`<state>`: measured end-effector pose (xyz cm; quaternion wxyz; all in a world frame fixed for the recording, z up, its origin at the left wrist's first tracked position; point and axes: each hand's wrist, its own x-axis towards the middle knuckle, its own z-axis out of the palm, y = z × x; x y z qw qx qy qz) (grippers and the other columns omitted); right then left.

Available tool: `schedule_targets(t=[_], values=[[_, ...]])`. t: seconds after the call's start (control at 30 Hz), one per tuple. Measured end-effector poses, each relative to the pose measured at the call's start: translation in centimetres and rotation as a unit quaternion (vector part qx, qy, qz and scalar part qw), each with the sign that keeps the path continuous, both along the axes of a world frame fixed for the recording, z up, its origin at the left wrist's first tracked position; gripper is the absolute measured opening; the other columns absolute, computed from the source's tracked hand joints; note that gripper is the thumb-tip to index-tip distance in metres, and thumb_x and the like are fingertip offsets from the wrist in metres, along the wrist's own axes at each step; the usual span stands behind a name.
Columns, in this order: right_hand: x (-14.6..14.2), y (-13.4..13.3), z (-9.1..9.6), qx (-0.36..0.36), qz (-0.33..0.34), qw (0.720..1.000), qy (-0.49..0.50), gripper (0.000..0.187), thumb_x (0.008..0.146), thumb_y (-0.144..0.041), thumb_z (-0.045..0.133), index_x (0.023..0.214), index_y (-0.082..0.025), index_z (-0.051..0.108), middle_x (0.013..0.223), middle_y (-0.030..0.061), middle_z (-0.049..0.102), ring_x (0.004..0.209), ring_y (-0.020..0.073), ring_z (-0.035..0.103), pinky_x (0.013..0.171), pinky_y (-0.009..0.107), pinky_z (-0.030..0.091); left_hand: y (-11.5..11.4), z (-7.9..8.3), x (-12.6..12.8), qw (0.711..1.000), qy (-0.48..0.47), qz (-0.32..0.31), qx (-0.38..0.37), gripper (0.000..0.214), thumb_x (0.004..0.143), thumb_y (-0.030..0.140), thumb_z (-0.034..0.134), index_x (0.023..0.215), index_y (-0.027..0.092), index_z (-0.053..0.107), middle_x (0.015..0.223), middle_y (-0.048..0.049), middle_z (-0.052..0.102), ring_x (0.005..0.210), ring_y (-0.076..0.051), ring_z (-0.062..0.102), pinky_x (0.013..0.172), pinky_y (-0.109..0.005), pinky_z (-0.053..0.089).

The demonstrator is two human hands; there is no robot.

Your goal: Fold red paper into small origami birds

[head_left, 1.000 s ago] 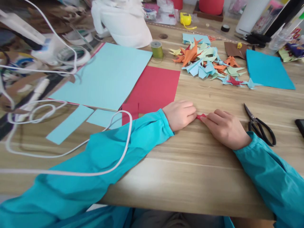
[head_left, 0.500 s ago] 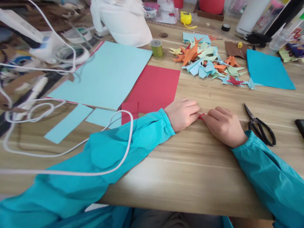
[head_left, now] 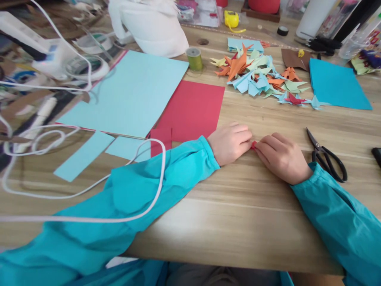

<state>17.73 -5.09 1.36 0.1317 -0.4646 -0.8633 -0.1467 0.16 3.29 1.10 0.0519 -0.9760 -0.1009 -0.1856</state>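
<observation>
A small folded piece of red paper (head_left: pixel 253 145) shows between my hands, mostly covered by fingers. My left hand (head_left: pixel 230 143) pinches it from the left, low over the table. From the right, my right hand (head_left: pixel 281 157) has thumb and fingers closed on its other end. Black-handled scissors (head_left: pixel 323 153) lie just right of my right hand, tips pointing away. A large red sheet (head_left: pixel 195 109) lies behind my left hand, with a smaller red piece (head_left: pixel 160 139) by my left sleeve.
Folded paper cranes (head_left: pixel 256 75) in several colours are heaped at the back. Light blue sheets (head_left: pixel 127 91) and strips (head_left: pixel 85 155) lie left. A white cable (head_left: pixel 162 174) loops over my left sleeve. A thread spool (head_left: pixel 194 59) and blue paper (head_left: pixel 336 83) stand and lie farther back.
Both hands keep hold of the red paper, and the fingers have shifted only slightly. The whole view has moved a little.
</observation>
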Motion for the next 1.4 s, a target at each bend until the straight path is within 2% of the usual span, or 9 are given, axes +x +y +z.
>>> schedule_targets(t=[0.33,0.53,0.7,1.03,1.3,1.4], values=[[-0.1,0.3,0.0,-0.008,0.003,1.0,0.007,0.027,0.09,-0.014,0.041,0.071,-0.015,0.06,0.072,0.0062,0.058,0.067,0.0155,0.044,0.059,0.029,0.032,0.2,0.0,0.1,1.0,0.028,0.008,-0.007,0.033,0.092,0.022,0.035,0.079,0.015,0.065,0.078,-0.0065,0.062,0.077,-0.018,0.05,0.065,-0.033,0.032],[-0.2,0.0,0.1,0.024,0.007,0.999,-0.045,0.028,0.09,-0.012,0.041,0.068,-0.016,0.058,0.069,0.0047,0.055,0.064,0.015,0.041,0.056,0.03,0.027,0.4,0.0,0.0,1.0,0.024,0.004,-0.013,0.032,0.092,0.025,0.037,0.079,0.016,0.065,0.079,-0.006,0.063,0.078,-0.018,0.05,0.065,-0.034,0.031],[-0.7,-0.4,0.6,0.008,0.017,0.997,-0.076,0.028,0.089,-0.009,0.039,0.069,-0.015,0.059,0.069,0.0052,0.055,0.063,0.015,0.041,0.054,0.031,0.024,0.4,0.1,0.0,0.999,0.019,0.005,-0.038,0.035,0.093,0.025,0.035,0.074,0.016,0.063,0.076,-0.0049,0.063,0.079,-0.017,0.051,0.067,-0.033,0.032],[-1.3,-0.8,0.7,0.037,0.032,0.994,-0.097,0.03,0.088,-0.006,0.038,0.067,-0.015,0.059,0.067,0.0054,0.055,0.062,0.0162,0.042,0.056,0.033,0.026,0.4,-0.3,-0.3,0.998,-0.029,0.007,-0.055,0.037,0.094,0.026,0.034,0.071,0.014,0.06,0.073,-0.0049,0.06,0.074,-0.015,0.052,0.068,-0.03,0.036],[-1.2,-0.8,1.1,0.059,0.016,0.991,-0.12,0.026,0.088,-0.008,0.042,0.073,-0.014,0.063,0.064,0.0043,0.054,0.062,0.0161,0.043,0.056,0.033,0.027,0.6,-0.2,-0.9,0.99,-0.032,0.047,-0.127,0.033,0.092,0.031,0.04,0.073,0.015,0.061,0.075,-0.0035,0.059,0.072,-0.013,0.053,0.067,-0.027,0.038],[-1.2,-0.9,1.1,0.055,0.015,0.99,-0.127,0.026,0.088,-0.008,0.042,0.074,-0.014,0.063,0.066,0.0044,0.055,0.062,0.0159,0.042,0.057,0.033,0.026,0.9,-0.3,-1.2,0.992,-0.024,0.042,-0.113,0.033,0.092,0.031,0.039,0.075,0.015,0.063,0.077,-0.0042,0.06,0.073,-0.014,0.053,0.066,-0.028,0.038]])
